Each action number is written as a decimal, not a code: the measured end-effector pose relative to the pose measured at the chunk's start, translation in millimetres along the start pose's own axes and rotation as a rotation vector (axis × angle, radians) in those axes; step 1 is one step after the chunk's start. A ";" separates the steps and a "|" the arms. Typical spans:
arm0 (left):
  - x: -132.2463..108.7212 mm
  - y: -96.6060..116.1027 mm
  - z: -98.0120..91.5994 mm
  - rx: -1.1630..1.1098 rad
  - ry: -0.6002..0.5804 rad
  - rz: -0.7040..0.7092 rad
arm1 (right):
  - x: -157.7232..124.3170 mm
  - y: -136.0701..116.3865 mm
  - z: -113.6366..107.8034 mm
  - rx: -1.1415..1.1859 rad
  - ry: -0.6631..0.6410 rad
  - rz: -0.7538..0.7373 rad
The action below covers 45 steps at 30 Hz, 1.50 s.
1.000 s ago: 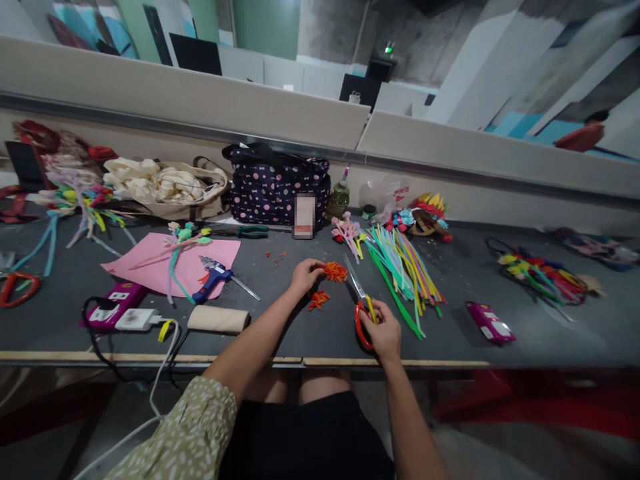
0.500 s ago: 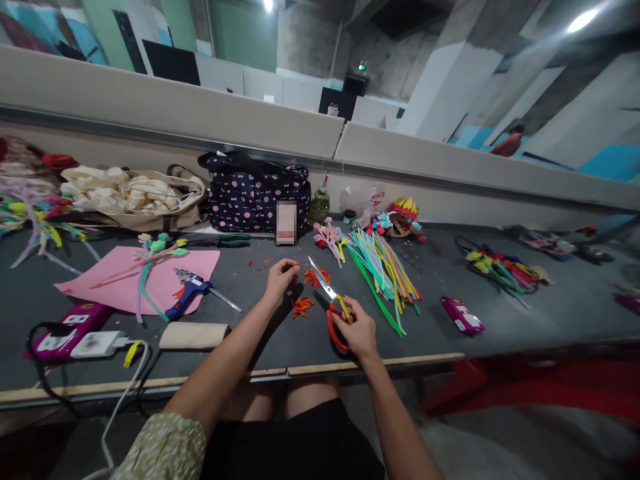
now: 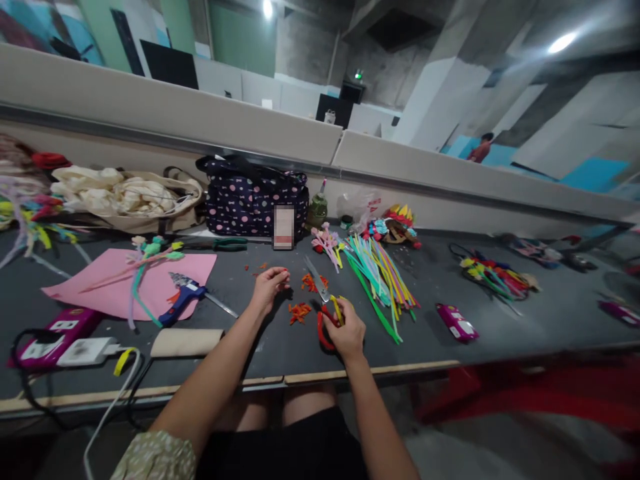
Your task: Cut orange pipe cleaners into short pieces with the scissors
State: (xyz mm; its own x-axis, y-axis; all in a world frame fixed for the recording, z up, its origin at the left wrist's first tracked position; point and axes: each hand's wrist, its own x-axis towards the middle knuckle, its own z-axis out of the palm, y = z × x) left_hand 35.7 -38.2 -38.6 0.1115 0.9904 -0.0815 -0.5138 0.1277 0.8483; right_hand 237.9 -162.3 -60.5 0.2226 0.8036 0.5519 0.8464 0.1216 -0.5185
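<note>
My right hand (image 3: 345, 330) grips the red handles of a pair of scissors (image 3: 320, 300), whose blades point up and to the left over the dark table (image 3: 280, 347). My left hand (image 3: 267, 287) is curled, its fingertips pinching a small orange piece (image 3: 283, 272). Two little heaps of orange pipe-cleaner bits lie between the hands, one (image 3: 299, 312) near the scissors and one (image 3: 310, 281) by the blade tips. A bundle of green, yellow and pink pipe cleaners (image 3: 380, 277) lies just right of the scissors.
A blue glue gun (image 3: 183, 297) rests on pink paper (image 3: 110, 287). A power strip and charger (image 3: 60, 337) sit at the near left beside a cardboard roll (image 3: 186, 342). A dotted bag (image 3: 255, 200) stands at the back, a pink phone (image 3: 454, 322) on the right.
My left hand drew back from the orange heap with a small piece pinched. The scissors swung a little leftwards. The camera turned to the right.
</note>
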 end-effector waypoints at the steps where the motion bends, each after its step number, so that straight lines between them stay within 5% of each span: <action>1: -0.9 0.4 0.9 -0.013 0.001 -0.012 | -0.6 1.5 2.1 -0.004 0.013 -0.031; 13: -8.8 7.2 4.8 -0.077 0.026 -0.015 | -2.5 -2.7 6.0 -0.042 -0.085 -0.182; 45: -6.8 4.5 -0.8 -0.054 0.073 -0.073 | -3.7 5.4 12.4 -0.075 -0.134 -0.190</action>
State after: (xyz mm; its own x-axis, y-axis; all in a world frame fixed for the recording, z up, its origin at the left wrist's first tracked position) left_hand 31.9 -44.3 -34.7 0.0892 0.9794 -0.1812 -0.5515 0.2001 0.8098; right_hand 235.7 -157.4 -73.5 -0.0064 0.8412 0.5407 0.9015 0.2389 -0.3608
